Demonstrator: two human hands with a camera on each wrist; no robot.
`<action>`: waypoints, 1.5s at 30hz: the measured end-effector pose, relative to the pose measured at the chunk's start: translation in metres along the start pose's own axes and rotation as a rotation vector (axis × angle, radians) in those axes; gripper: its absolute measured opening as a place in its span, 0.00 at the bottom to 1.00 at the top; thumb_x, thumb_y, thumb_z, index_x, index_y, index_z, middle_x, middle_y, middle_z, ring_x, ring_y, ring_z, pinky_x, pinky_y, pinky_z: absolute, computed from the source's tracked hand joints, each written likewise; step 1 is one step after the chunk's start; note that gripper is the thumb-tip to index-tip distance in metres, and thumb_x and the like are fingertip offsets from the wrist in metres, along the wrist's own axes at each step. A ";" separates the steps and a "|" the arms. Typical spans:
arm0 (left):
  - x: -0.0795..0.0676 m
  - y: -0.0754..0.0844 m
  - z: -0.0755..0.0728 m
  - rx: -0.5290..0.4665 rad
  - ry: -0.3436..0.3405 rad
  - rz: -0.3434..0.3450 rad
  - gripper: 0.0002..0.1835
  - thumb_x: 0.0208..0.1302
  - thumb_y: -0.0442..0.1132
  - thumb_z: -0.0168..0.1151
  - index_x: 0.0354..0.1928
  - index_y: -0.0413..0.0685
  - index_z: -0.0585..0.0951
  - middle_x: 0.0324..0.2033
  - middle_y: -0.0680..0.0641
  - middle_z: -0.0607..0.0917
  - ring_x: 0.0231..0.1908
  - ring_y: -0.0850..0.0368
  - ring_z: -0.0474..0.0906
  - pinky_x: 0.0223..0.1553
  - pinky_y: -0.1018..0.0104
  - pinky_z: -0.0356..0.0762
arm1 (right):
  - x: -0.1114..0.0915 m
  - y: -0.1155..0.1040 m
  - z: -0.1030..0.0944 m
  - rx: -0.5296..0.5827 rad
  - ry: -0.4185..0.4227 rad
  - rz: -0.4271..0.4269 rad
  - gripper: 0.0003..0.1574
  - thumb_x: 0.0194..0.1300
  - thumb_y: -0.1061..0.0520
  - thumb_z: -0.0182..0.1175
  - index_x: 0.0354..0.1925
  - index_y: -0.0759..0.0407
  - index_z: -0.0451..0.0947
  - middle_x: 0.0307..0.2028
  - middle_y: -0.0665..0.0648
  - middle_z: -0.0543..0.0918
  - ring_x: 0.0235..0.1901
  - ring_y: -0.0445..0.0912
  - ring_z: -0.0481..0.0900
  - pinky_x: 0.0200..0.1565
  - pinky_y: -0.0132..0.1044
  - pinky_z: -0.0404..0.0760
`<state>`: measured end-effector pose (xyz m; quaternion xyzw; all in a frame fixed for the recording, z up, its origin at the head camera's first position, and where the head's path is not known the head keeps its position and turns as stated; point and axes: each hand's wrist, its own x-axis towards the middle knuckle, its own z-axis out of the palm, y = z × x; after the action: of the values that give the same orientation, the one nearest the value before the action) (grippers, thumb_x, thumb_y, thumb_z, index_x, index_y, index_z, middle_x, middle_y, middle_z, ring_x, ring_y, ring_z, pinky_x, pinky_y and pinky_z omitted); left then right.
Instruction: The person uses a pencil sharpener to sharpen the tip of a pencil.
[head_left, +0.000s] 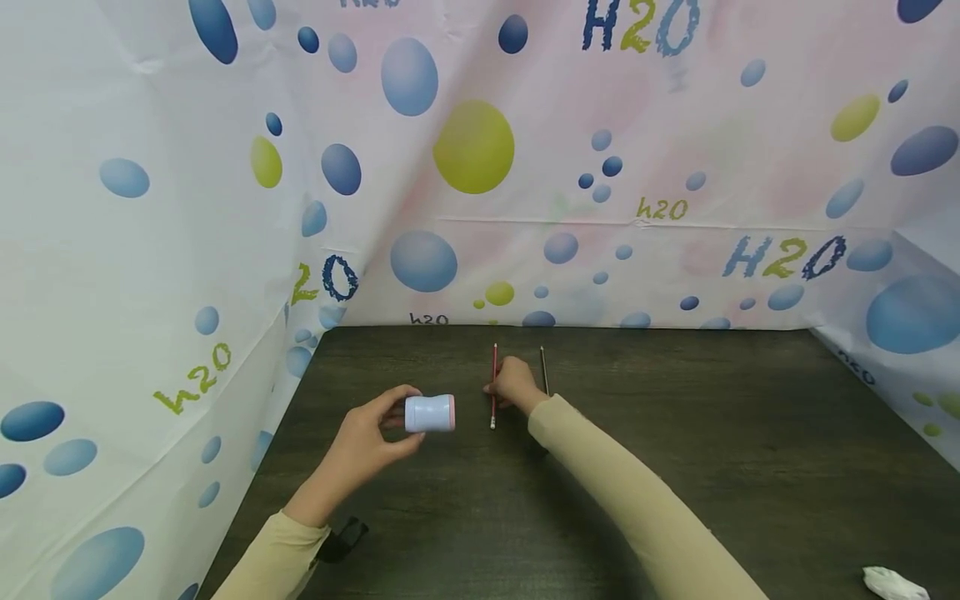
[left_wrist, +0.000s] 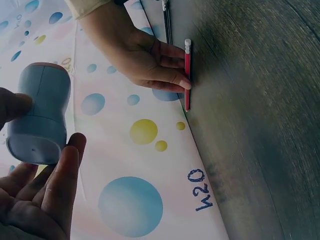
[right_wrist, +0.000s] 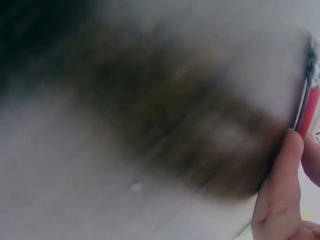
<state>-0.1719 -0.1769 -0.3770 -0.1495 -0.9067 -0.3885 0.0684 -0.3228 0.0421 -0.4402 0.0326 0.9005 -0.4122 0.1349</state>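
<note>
My left hand (head_left: pixel 375 433) holds a pale blue, waisted cylinder (head_left: pixel 429 413) with a pink end, above the table and lying sideways in the head view. In the left wrist view the thumb and fingers are around the cylinder (left_wrist: pixel 41 107); its exact kind is unclear. My right hand (head_left: pixel 517 383) pinches a red pencil (head_left: pixel 493 367) near its middle, at the table surface. The pencil's white eraser (head_left: pixel 492 422) points toward me. A dark pencil (head_left: pixel 543 367) lies just right of it, partly hidden by the right hand and wrist. The right wrist view is mostly blurred, with fingertips (right_wrist: pixel 287 170) by the pencils.
The dark wooden table (head_left: pixel 750 433) carries a crumpled white item (head_left: pixel 894 583) at its near right corner. A printed sheet with bubbles (head_left: pixel 474 150) rises behind the table and along both sides. A black strap device (head_left: pixel 343 540) sits at the left wrist.
</note>
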 end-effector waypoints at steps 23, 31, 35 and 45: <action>0.013 -0.021 -0.011 -0.391 -0.062 -0.216 0.31 0.66 0.33 0.63 0.69 0.38 0.64 0.63 0.30 0.68 0.64 0.33 0.73 0.56 0.53 0.83 | -0.104 0.012 0.009 -0.650 -0.133 -0.440 0.36 0.70 0.50 0.60 0.67 0.69 0.66 0.68 0.68 0.69 0.66 0.61 0.70 0.65 0.52 0.76; 0.027 -0.023 -0.003 -0.480 -0.031 -0.304 0.31 0.69 0.40 0.61 0.70 0.39 0.64 0.65 0.31 0.71 0.64 0.39 0.73 0.65 0.46 0.74 | -0.107 0.020 0.012 -0.663 -0.137 -0.409 0.37 0.69 0.49 0.61 0.68 0.68 0.66 0.68 0.67 0.69 0.65 0.60 0.71 0.62 0.52 0.78; 0.036 -0.022 -0.004 -0.563 -0.010 -0.324 0.32 0.70 0.39 0.59 0.72 0.38 0.61 0.68 0.32 0.70 0.66 0.41 0.71 0.69 0.47 0.70 | -0.107 0.021 0.014 -0.674 -0.131 -0.407 0.37 0.69 0.49 0.61 0.68 0.69 0.66 0.68 0.67 0.69 0.66 0.60 0.71 0.61 0.52 0.78; 0.065 -0.021 -0.001 -0.720 0.051 -0.278 0.34 0.66 0.31 0.58 0.70 0.35 0.56 0.71 0.33 0.63 0.70 0.45 0.64 0.71 0.56 0.68 | -0.107 0.020 0.016 -0.689 -0.122 -0.398 0.38 0.69 0.49 0.61 0.68 0.68 0.66 0.68 0.67 0.69 0.66 0.60 0.70 0.63 0.51 0.78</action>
<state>-0.2397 -0.1774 -0.3748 -0.0297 -0.7218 -0.6912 -0.0193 -0.2129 0.0494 -0.4358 -0.2142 0.9650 -0.1054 0.1088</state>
